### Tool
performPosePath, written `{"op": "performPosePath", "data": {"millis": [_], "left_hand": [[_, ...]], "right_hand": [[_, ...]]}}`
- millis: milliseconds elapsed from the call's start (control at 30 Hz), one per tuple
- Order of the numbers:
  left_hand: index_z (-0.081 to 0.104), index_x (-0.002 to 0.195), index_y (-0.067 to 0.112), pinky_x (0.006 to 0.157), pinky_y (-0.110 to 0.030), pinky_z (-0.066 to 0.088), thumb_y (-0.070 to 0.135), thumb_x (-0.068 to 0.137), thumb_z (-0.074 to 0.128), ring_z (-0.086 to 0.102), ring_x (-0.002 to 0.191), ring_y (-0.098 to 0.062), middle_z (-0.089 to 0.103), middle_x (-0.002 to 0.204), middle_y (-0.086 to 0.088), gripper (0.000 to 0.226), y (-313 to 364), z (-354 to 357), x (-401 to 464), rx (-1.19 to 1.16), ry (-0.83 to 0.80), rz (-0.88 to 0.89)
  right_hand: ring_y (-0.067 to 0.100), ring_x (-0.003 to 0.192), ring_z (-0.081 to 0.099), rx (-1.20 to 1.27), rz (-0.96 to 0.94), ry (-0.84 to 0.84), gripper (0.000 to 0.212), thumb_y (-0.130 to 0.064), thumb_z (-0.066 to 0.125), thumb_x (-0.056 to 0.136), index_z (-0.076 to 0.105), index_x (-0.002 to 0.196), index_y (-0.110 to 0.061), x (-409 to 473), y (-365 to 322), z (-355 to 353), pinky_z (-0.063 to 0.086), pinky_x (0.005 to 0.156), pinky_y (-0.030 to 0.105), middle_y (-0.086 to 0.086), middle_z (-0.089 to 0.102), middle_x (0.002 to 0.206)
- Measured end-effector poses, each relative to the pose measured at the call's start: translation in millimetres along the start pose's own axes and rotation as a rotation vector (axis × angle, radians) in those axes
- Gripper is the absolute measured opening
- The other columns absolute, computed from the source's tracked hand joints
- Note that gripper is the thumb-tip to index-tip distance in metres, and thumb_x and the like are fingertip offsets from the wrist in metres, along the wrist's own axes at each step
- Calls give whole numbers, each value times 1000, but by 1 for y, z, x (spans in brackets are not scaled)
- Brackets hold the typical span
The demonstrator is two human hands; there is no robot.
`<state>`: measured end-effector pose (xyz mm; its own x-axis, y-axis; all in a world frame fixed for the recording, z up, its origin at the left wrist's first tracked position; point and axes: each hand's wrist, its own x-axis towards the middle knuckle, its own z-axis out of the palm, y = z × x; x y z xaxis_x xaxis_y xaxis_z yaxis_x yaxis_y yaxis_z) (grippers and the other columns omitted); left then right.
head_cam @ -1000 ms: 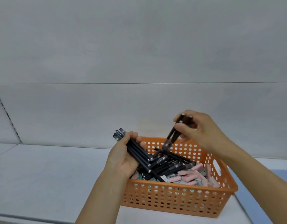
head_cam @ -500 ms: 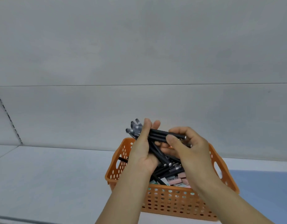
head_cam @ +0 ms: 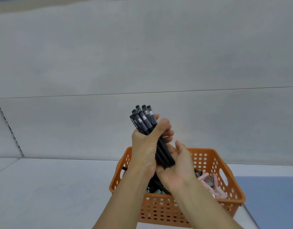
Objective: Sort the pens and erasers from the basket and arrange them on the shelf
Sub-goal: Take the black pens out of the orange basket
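Above the orange basket (head_cam: 206, 156), left hand (head_cam: 145, 146) clenches black pen bundle (head_cam: 145, 121); right hand (head_cam: 178, 166), fingers relaxed, cups its lower ends. Erasers (head_cam: 213, 184) partly hidden behind forearms.

The pens (head_cam: 143, 120) I hold are black with grey bands; the perforated basket (head_cam: 206, 156) is orange, erasers (head_cam: 208, 179) pink.

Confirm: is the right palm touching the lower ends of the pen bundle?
Touching. The head view shows the bundle of black pens, gripped by the left hand, with its lower ends butted against the open right hand.
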<state>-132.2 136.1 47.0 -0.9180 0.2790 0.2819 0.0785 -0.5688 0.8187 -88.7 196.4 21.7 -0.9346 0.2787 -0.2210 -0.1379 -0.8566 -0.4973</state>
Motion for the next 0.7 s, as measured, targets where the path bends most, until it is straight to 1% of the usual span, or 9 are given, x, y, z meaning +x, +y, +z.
{"op": "performPosePath", "data": {"millis": [100, 167, 267, 367, 433, 500, 567, 633, 700], "left_hand": [[66, 108, 11, 68, -33, 56, 24, 65, 87, 69, 73, -26, 71, 79, -13, 49, 2, -4, -3, 15, -55, -16], [70, 98, 9, 69, -34, 57, 24, 73, 82, 71, 74, -25, 73, 79, -10, 31, 6, -6, -2, 80, 8, -13], [75, 87, 15, 72, -34, 53, 40, 83, 72, 70, 76, -10, 75, 81, 6, 26, 11, -8, 0, 432, 99, 72], [74, 86, 18, 70, -31, 50, 46, 86, 67, 66, 68, -6, 75, 84, 12, 29, 15, -8, -3, 445, 79, 66], [69, 95, 14, 78, -36, 54, 44, 86, 68, 72, 80, -11, 77, 90, 4, 31, 17, -10, -2, 314, 62, -23], [67, 99, 8, 77, -34, 56, 38, 83, 71, 73, 92, -17, 76, 94, -6, 34, 20, -16, -1, 162, -8, -116], [71, 92, 9, 71, -31, 58, 34, 76, 76, 72, 97, -24, 75, 99, -13, 29, 24, -23, -1, 49, -142, -212], [72, 92, 12, 77, -35, 59, 34, 73, 78, 71, 97, -26, 73, 105, -13, 29, 29, -27, -1, -66, -253, -275], [70, 104, 14, 86, -40, 58, 32, 75, 75, 71, 92, -23, 72, 108, -11, 35, 31, -28, 1, -221, -285, -276]], "right_hand": [[31, 96, 71, 22, -1, -50, 51, -42, 38, 101, 67, 114, -2, 0, 4, 0, 54, 84, 41, 21, 71, 106], [29, 93, 72, -20, -25, -120, 52, -39, 36, 102, 69, 108, 0, -2, 7, -2, 54, 81, 40, 21, 72, 102], [21, 86, 72, -348, -164, -162, 45, -34, 39, 102, 74, 94, -8, -6, 13, -4, 55, 71, 34, 12, 74, 94], [21, 55, 51, -735, -375, -174, 48, -51, 46, 96, 67, 80, -11, -12, 16, -1, 39, 47, 26, 8, 58, 66], [14, 43, 37, -844, -428, -247, 47, -59, 52, 85, 61, 71, -15, -13, 13, 0, 28, 39, 20, 6, 46, 56], [10, 37, 30, -887, -353, -341, 37, -57, 59, 79, 60, 68, -22, -15, 5, 1, 24, 36, 17, 1, 44, 53], [8, 37, 28, -924, -223, -424, 27, -52, 64, 81, 62, 68, -28, -17, -4, 0, 23, 35, 17, -1, 43, 53], [6, 36, 26, -871, -79, -487, 23, -47, 67, 84, 63, 75, -26, -19, -11, -3, 22, 34, 16, -1, 41, 54], [4, 34, 26, -742, 64, -531, 29, -46, 70, 82, 62, 82, -18, -21, -14, -8, 23, 32, 13, -1, 40, 53]]}}
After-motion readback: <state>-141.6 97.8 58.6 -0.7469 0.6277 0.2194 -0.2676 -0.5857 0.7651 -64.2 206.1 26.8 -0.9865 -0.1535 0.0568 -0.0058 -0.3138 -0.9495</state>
